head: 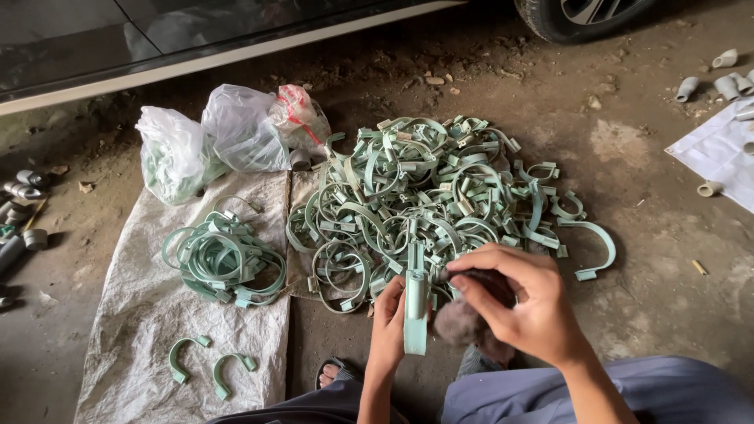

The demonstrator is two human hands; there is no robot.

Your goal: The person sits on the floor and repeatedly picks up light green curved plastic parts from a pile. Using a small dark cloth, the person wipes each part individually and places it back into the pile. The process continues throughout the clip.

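Note:
My left hand (388, 323) grips a pale green curved pipe clamp (415, 302) and holds it upright over the ground. My right hand (518, 302) is closed on a dark brush with a fuzzy grey-brown head (462, 323), pressed against the clamp's side. Just beyond both hands lies a big loose heap of the same green clamps (428, 196). A smaller bundle of clamps (224, 259) rests on a grey woven sack (133, 314) to the left, with two single clamps (210, 363) near its front end.
Two filled clear plastic bags (216, 141) stand behind the sack. A car's sill (196, 59) and tyre (569, 17) border the far side. Grey pipe fittings (719, 78) and a white sheet (719, 153) lie at right, metal parts (20, 212) at left. My sandalled foot (336, 373) shows below.

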